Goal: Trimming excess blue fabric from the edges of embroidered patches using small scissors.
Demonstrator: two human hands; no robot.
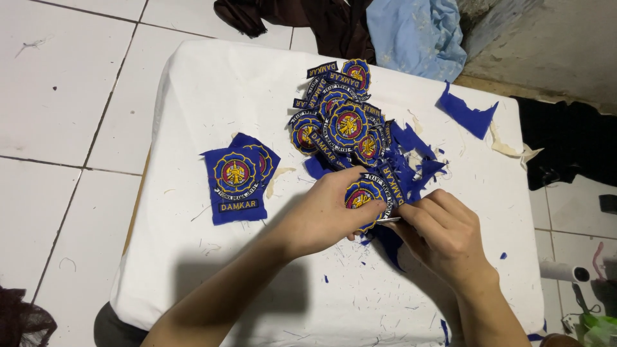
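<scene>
White cloth [212,96] over table (tiled floor [58,96] around); left hand [324,215] pinching patch [361,196], right hand [443,234] clamping scissors [388,220].

White-covered table [212,83] – embroidered patches [340,122], uncut patch squares [238,183], blue scraps [466,112]

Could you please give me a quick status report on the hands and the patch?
Left hand holds round embroidered patch. Right hand works small metal blade at its edge. Blue scraps beside; nothing in the way.
</scene>
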